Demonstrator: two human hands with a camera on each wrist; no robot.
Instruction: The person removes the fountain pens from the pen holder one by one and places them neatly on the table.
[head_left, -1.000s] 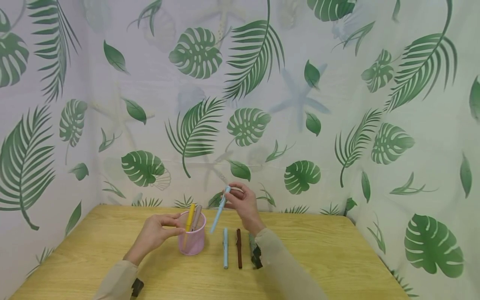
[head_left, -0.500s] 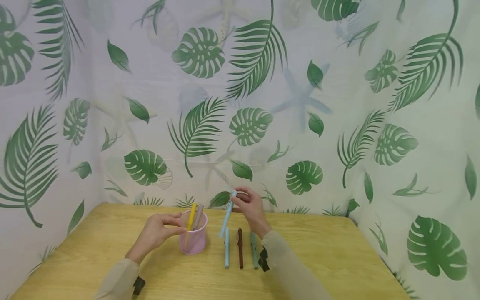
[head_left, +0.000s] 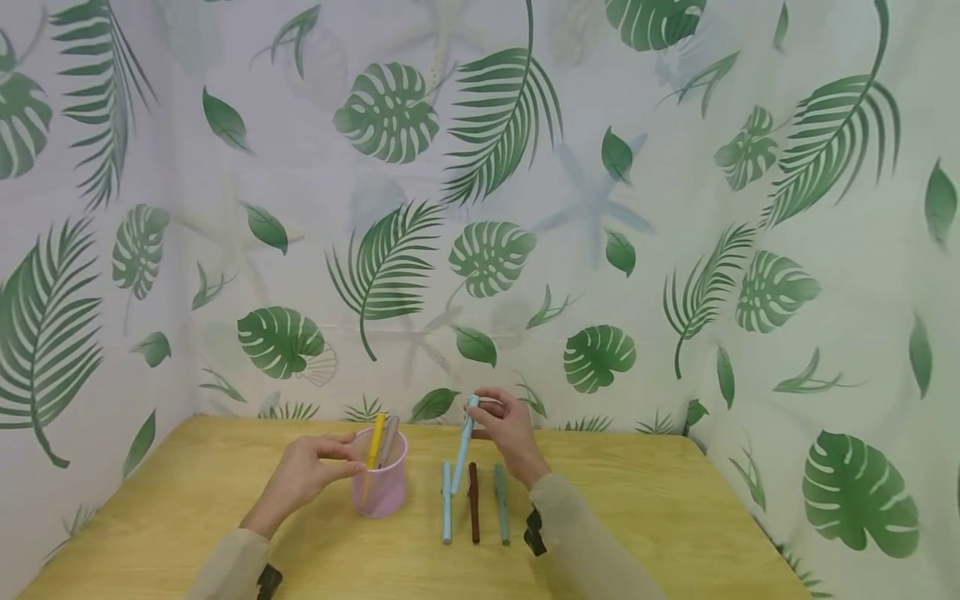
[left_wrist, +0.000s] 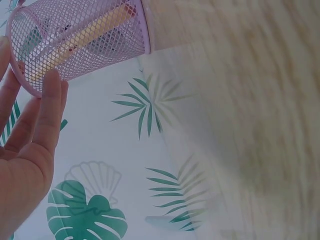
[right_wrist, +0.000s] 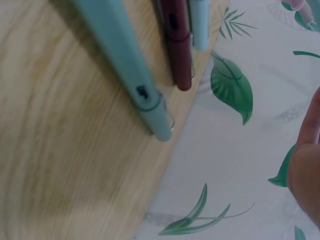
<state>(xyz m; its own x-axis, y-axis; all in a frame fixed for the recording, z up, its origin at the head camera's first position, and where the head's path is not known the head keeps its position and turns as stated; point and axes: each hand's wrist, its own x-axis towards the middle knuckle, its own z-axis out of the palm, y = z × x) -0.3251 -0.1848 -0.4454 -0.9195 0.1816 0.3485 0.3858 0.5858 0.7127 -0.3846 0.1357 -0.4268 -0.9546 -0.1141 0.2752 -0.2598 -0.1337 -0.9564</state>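
Observation:
My left hand holds the rim of a pink mesh pen holder, thumb and fingers on either side; the left wrist view shows the fingers against its mesh. A yellow pen and a grey pen lean inside it. My right hand pinches a light blue pen near its top, tilted, its lower end overlapping a second light blue pen on the table; contact cannot be told. Beside that one lie a dark red-brown pen and a grey-green pen.
The wooden table extends to both sides of the pens. Behind it and along both sides hang white sheets printed with green leaves. In the right wrist view, the grey-green pen lies nearest the camera.
With the light blue pen, my right hand has moved right, away from the pen holder, and lower, over the row of pens. My left hand stays at the pen holder.

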